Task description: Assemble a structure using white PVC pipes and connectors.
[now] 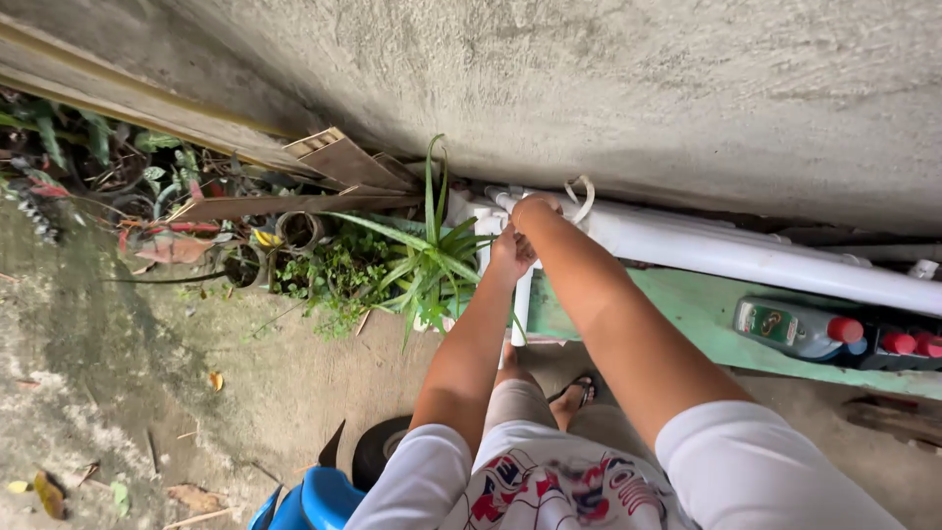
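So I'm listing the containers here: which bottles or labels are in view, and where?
Bottle: lying on the green ledge at right, clear-grey with green label and red cap.
Dark bottles: just right of it, two red caps showing.
No signs or screens.

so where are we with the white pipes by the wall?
Done: long white pipes lie along the wall on the green ledge. In hand: left hand has a grip on the upright white pipe beside the spiky plant; right hand sits on the joint above. Left: cannot tell whether the joint is seated; the hands hide it.
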